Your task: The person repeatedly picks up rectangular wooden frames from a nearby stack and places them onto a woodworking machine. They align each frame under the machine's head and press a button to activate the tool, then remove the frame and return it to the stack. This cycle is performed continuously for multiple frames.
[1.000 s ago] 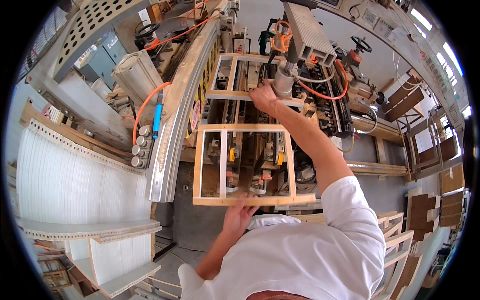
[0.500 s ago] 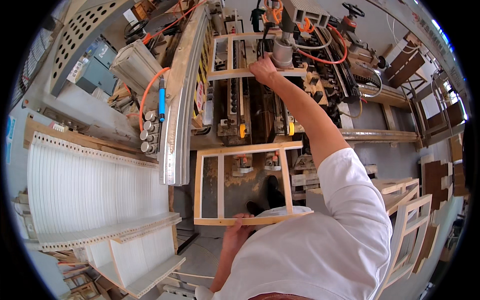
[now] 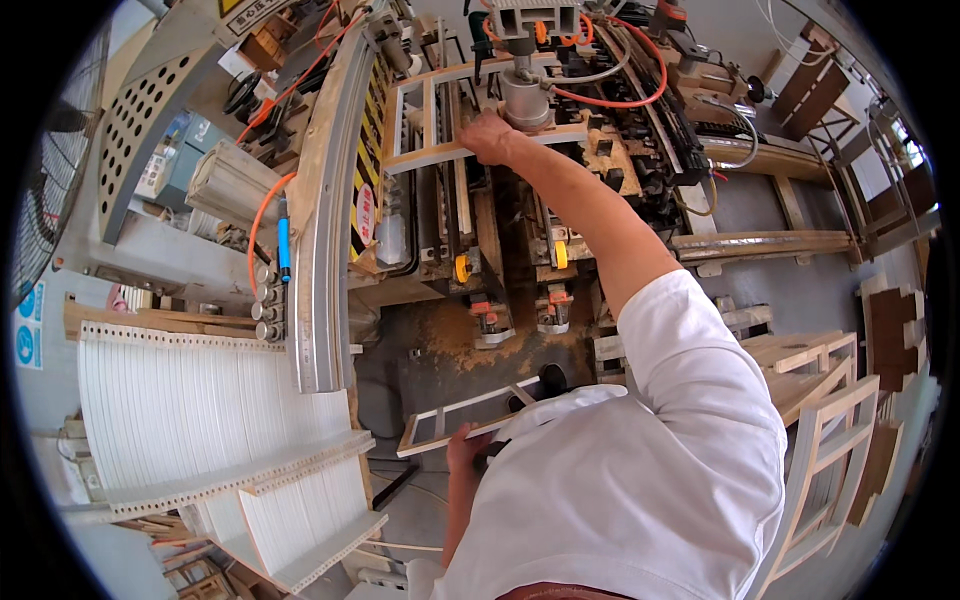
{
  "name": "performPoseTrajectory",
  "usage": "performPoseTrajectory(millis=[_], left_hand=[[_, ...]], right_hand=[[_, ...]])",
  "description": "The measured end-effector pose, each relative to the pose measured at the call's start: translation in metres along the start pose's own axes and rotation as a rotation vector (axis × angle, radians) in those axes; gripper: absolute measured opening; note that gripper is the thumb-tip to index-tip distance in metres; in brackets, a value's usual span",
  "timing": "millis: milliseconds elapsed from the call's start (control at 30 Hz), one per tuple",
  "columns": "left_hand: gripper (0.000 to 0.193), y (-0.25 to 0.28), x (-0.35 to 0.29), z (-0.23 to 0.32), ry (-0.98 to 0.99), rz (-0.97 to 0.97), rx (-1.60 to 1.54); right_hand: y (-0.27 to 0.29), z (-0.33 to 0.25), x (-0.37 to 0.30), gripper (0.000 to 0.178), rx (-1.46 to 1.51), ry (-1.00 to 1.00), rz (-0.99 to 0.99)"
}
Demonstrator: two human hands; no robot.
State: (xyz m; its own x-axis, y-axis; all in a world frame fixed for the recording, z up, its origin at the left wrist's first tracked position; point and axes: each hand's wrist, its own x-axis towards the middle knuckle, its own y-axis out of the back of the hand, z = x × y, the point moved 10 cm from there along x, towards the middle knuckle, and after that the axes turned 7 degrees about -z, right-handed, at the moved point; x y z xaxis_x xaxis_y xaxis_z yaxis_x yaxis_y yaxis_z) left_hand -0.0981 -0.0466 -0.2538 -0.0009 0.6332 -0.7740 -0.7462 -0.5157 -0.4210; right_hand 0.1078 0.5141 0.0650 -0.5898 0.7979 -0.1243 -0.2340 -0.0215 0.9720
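Note:
My left hand [image 3: 462, 450] is low in front of my body, closed round the near rail of a light wooden frame [image 3: 425, 446]. That frame hangs tilted, seen nearly edge-on, and my white shirt hides its right part. My right arm reaches forward to the machine, where a second wooden frame [image 3: 425, 157] lies with its crossbar. My right hand [image 3: 487, 138] grips this frame's near rail, just left of a round metal press cylinder [image 3: 527, 103]; the fingertips are partly hidden.
At left stands a stack of white slatted panels [image 3: 190, 410] beside the machine's long metal beam [image 3: 325, 300]. A blue pen-like tool [image 3: 284, 250] hangs near an orange hose. More wooden frames [image 3: 825, 470] lean at right. Sawdust covers the floor [image 3: 450, 335] below the machine.
The frame in my left hand has swung from lying flat and facing up to a steep tilt, lower and closer to my body. My right hand has slid left along the frame in the machine.

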Motion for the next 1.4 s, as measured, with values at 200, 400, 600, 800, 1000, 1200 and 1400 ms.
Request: performPoseTrajectory(millis=[200, 400, 600, 800, 1000, 1200, 1400], left_hand=[[0.029, -0.019, 0.02, -0.012, 0.027, -0.024, 0.009], [0.025, -0.048, 0.03, -0.006, 0.026, 0.008, 0.065], [0.02, -0.032, 0.004, -0.01, -0.056, 0.077, -0.038], [0.031, -0.051, -0.056, 0.019, -0.23, 0.24, -0.008], [0.027, -0.086, -0.12, 0.056, -0.468, 0.313, -0.012], [0.022, -0.097, -0.17, 0.082, -0.645, 0.28, 0.015], [0.02, -0.089, -0.258, 0.114, -0.802, 0.312, 0.302]], right_hand=[[-0.009, 0.0, 0.007, 0.032, 0.011, 0.06, -0.039], [-0.008, -0.001, 0.008, 0.038, -0.092, 0.049, -0.116], [-0.004, -0.01, 0.011, 0.039, -0.199, 0.041, 0.028], [0.008, -0.005, -0.002, 0.041, -0.245, -0.019, 0.06], [0.01, -0.001, 0.0, 0.047, -0.236, -0.077, 0.118], [0.011, -0.002, 0.004, 0.041, -0.213, -0.041, 0.076], [0.007, 0.004, 0.007, 0.041, -0.208, -0.044, 0.058]])
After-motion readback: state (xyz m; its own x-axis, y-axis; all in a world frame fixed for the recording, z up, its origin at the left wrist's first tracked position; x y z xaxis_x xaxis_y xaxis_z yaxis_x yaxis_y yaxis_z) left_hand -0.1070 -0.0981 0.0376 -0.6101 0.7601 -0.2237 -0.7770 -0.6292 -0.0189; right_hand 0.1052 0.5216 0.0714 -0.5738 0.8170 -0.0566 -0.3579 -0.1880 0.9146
